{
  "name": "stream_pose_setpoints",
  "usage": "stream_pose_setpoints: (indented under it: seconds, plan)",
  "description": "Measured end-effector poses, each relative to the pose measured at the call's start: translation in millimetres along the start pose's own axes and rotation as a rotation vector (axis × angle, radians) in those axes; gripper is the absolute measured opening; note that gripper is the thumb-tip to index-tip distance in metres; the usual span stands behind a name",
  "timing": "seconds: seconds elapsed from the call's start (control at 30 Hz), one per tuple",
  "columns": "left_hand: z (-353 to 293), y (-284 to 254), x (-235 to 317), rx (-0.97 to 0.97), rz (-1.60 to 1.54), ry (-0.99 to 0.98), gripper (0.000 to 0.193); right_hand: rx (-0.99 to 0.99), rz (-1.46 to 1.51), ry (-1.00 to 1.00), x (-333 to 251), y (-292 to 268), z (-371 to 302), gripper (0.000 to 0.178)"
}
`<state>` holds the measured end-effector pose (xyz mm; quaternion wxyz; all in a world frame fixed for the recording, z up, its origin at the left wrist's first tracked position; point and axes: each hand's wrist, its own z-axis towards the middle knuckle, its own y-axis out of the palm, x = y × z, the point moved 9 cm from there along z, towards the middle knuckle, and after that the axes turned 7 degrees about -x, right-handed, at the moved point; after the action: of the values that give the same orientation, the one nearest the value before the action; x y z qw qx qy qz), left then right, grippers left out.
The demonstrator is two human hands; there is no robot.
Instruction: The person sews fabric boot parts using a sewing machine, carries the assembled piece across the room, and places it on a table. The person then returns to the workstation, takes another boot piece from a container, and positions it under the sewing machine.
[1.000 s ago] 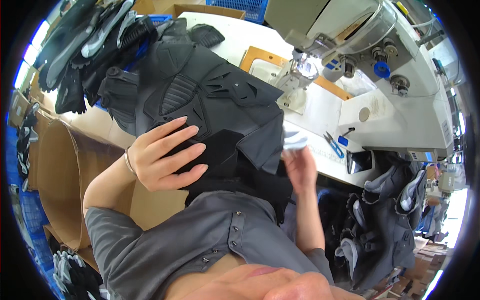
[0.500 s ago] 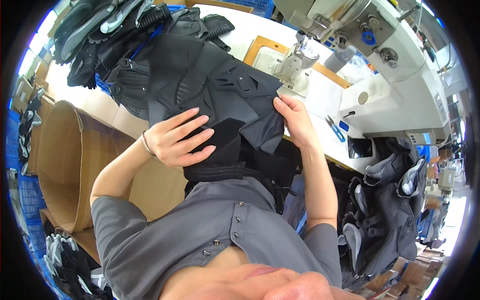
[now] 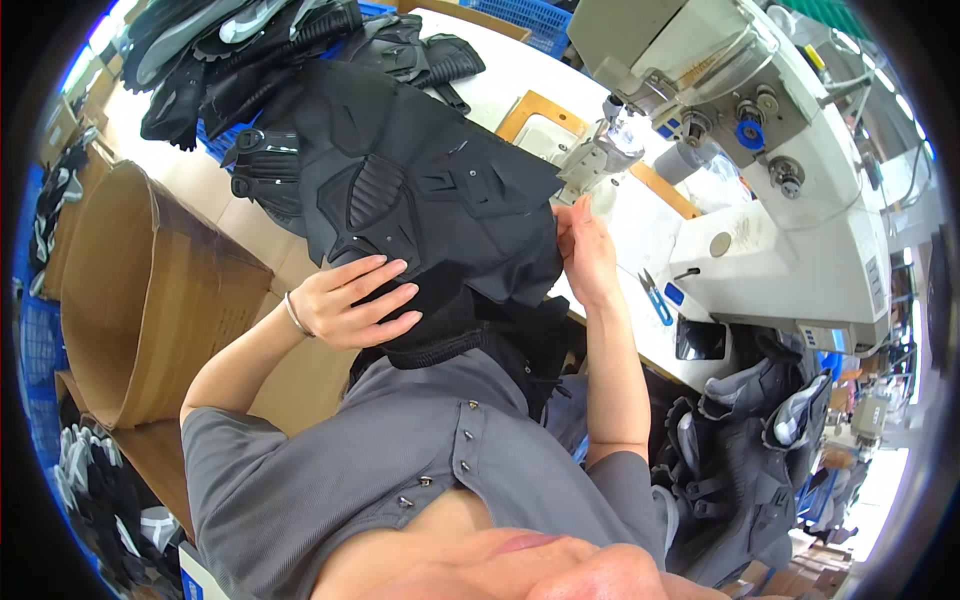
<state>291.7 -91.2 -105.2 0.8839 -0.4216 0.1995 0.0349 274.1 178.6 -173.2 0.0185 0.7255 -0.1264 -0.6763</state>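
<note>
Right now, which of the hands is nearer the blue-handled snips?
Right. The right hand is at the black panel's right edge, left of the snips; the left hand is farther left, at the panel's lower part.

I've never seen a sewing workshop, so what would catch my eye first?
Probably the black ridged piece across the middle, with the left fingers spread on its lower part and the right fingers at its right edge. The white sewing machine looms upper right; a large open cardboard box stands at left.
</note>
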Motion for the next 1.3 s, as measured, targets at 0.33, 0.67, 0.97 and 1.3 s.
stream_pose_setpoints:
  seconds: [0.33, 0.67, 0.97, 1.3]
  plan:
    - [4.9, 11.6, 5.5, -0.041, 0.019, -0.205, 0.026, -0.083, -0.125, 0.075, -6.5, 18.2, 28.9, 0.033]
    - [-105.3, 58.4, 45.0, 0.205, -0.473, -1.476, 0.052, -0.249, -0.401, -0.177, -17.3, 55.7, 21.9, 0.025]
    - [-147.7, 120.6, 82.4, 1.442, -2.438, -1.418, 0.066, -0.36, -0.474, -0.137, 21.1, 90.6, -33.4, 0.032]
    - [-162.9, 48.5, 130.7, 1.437, -2.094, -1.59, 0.038, -0.117, -0.596, -0.139, 46.2, 79.8, -73.1, 0.032]
